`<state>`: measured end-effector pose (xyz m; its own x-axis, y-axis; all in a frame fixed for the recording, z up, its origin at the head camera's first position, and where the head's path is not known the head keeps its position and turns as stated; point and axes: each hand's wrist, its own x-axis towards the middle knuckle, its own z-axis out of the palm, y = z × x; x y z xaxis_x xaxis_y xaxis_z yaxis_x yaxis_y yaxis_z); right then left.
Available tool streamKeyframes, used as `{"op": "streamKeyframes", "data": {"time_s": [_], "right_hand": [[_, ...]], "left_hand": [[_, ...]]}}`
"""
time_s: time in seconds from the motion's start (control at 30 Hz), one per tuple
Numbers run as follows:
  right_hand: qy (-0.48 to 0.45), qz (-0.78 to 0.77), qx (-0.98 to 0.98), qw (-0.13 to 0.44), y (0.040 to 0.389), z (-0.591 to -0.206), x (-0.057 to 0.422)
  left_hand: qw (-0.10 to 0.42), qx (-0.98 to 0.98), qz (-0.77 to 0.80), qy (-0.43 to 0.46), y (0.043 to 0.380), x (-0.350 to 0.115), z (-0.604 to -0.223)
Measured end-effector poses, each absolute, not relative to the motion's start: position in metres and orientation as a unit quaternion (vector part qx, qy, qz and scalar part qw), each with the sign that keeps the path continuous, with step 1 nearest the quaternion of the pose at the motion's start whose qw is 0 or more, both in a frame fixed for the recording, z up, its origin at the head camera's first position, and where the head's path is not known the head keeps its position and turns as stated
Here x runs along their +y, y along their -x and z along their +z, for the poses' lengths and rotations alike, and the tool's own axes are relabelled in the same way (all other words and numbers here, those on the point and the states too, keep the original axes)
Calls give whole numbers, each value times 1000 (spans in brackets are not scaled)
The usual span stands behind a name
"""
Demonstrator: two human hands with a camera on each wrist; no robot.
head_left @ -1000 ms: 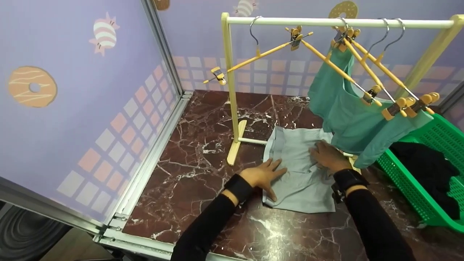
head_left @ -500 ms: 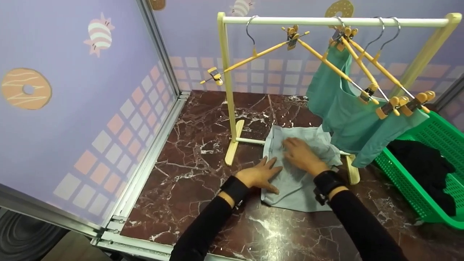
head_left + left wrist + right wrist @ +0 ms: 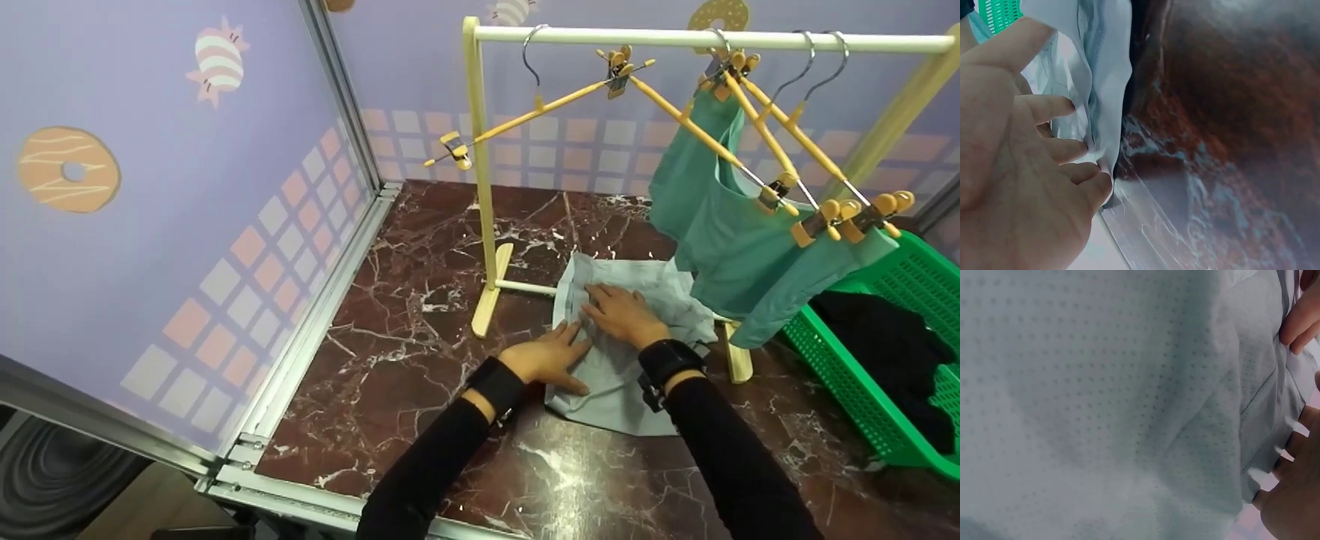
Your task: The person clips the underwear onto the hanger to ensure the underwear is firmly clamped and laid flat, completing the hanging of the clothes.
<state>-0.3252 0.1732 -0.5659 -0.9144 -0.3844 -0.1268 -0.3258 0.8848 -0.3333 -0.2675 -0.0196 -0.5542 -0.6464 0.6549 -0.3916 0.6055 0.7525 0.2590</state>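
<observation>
A light grey garment lies on the dark red marbled table, partly under the rack, with a waistband along its left edge. Its fabric looks finely perforated in the right wrist view, and its right part is rumpled. My left hand rests on the waistband side with fingers spread. In the left wrist view the fingertips of that hand touch the band's folded edge. My right hand presses on the cloth just inside the waistband, close to the left fingertips, its fingers extended.
A clothes rack stands over the garment. From its rail hang a bare clip hanger at left and several hangers at right, with teal clothing clipped there. A green basket with black cloth sits to the right.
My right hand has moved left across the garment, from its right side to near the waistband. The garment's right edge has become bunched. My left hand has stayed at the left edge.
</observation>
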Motion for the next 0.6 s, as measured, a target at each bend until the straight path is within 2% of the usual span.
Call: {"op": "streamKeyframes", "data": {"time_s": [0.13,0.23,0.43,0.6], "right_hand": [[216,-159,962,44,322,-567,174],[259,-171,950,-18,313,-559,175],[297,-197,929,-103,286,-521,177],[304,-202,918,-154,260,-486,184]], "left_hand": [[230,904,80,-351,265,-29,-552],[196,908,95,-359,263,-40,-551],[50,924,127,-358,264,-70,-539],[-98,933,256,-234,274,-99,-523]]}}
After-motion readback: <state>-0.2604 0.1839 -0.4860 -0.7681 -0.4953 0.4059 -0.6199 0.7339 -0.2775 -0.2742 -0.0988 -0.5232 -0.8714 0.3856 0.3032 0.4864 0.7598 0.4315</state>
